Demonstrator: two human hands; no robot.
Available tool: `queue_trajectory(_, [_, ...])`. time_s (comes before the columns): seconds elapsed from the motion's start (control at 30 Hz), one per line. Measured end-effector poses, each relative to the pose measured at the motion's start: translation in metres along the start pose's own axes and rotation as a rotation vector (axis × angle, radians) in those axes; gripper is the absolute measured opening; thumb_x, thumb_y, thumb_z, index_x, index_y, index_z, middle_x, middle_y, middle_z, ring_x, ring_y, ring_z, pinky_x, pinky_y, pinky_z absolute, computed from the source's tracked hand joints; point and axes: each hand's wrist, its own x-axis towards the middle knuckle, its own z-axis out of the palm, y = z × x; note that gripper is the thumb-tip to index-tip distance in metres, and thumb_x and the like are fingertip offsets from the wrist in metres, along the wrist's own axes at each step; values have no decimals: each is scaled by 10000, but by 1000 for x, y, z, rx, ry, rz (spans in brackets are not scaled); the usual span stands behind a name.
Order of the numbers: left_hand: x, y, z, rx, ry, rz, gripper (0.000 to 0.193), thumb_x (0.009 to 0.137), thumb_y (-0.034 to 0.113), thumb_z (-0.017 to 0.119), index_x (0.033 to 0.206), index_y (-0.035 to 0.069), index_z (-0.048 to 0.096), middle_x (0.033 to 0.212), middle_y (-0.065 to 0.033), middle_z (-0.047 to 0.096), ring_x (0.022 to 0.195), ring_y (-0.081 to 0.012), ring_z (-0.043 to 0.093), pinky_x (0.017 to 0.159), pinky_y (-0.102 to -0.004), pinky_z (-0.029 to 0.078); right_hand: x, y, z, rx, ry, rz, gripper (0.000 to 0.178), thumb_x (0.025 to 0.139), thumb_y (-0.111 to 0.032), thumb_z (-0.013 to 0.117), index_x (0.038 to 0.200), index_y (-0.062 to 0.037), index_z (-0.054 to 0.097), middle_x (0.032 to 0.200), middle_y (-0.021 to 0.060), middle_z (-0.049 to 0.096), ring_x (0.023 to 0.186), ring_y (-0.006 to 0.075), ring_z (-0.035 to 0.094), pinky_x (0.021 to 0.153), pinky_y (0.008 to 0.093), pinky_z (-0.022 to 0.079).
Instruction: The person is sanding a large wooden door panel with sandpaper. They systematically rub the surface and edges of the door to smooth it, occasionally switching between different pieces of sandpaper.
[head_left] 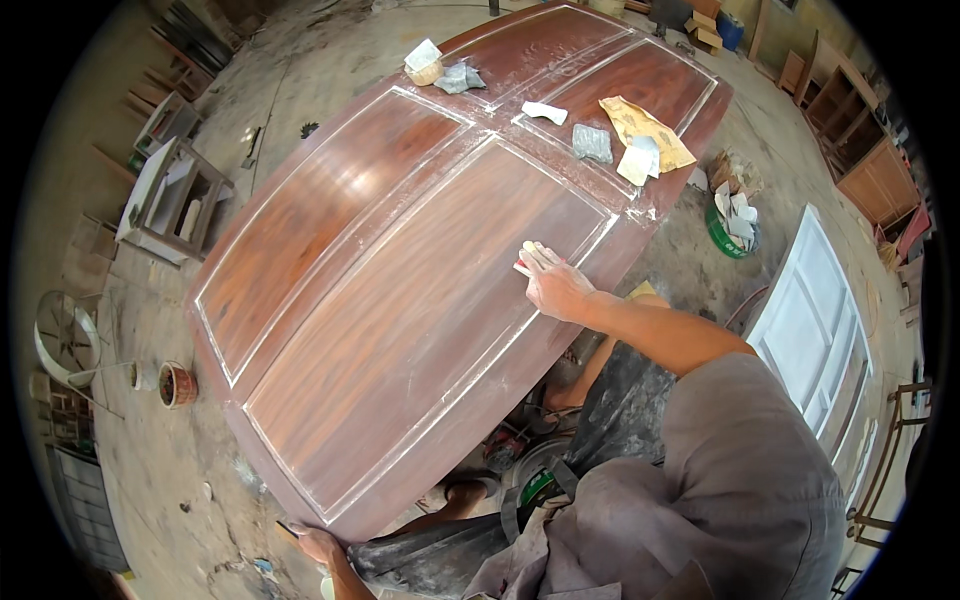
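A large brown wooden door (380, 300) lies flat in front of me, its recessed panels edged with white dusty lines. My right hand (557, 288) rests on the near panel, fingers stretched forward and dusted white. A bit of something red shows under those fingertips; most of it is covered. Beyond the door's near left corner, my left hand (318, 546) is closed around a small flat tan and dark object (287, 532), whose kind I cannot make out. On the far part of the door lie a yellow-brown paper sheet (650, 135), a grey crumpled piece (592, 144) and white pieces (544, 112).
A small tub (425, 73) with white paper stands on the door's far left edge. To the right are a green bucket (728, 232) of scraps and a pale panelled door (812, 320). At left stand a wooden stand (165, 205) and a reddish bucket (178, 385).
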Motion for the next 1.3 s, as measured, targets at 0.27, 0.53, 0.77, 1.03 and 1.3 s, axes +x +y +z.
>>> queue_trajectory(0.27, [-23, 16, -1, -114, 198, 183, 852, 1084, 584, 221, 1202, -133, 667, 1116, -374, 677, 1076, -532, 637, 939, -557, 489, -6, 10, 20, -278, 140, -38, 683, 1029, -334, 519, 1459, 171, 357, 1520, 369, 380, 1466, 467, 354, 1236, 508, 271])
queue_trajectory(0.53, [-8, 8, 1, 24, -6, -28, 817, 1051, 662, 179, 1517, 63, 482, 1399, -240, 611, 1304, -447, 552, 1090, -494, 427, 26, 92, 11, -256, 242, 232, 635, 1044, -308, 480, 1481, 137, 360, 1521, 361, 386, 1464, 475, 345, 1232, 518, 263])
queue_trajectory(0.77, [-29, 27, -17, -11, 23, -7, 792, 1068, 624, 224, 1483, -9, 459, 1390, -291, 578, 1268, -469, 558, 1070, -499, 435, 16, 88, -4, -225, 177, 139, 646, 1039, -309, 488, 1492, 132, 356, 1539, 371, 363, 1462, 489, 341, 1218, 530, 285])
queue_trajectory(1.03, [-37, 38, -9, -39, 155, 102, 917, 1069, 629, 164, 1229, -129, 655, 1161, -381, 660, 1134, -542, 604, 986, -561, 468, 24, 88, 12, -453, 168, 207, 571, 1022, -226, 494, 1446, 147, 413, 1493, 369, 435, 1448, 457, 393, 1218, 484, 314])
queue_trajectory(1.3, [8, -14, -4, -24, -76, 66, 865, 1059, 654, 165, 1420, -24, 562, 1303, -292, 649, 1220, -477, 598, 1034, -519, 465, -19, 0, 24, -161, 241, -131, 564, 1024, -228, 481, 1443, 145, 422, 1497, 349, 447, 1445, 456, 395, 1239, 487, 270])
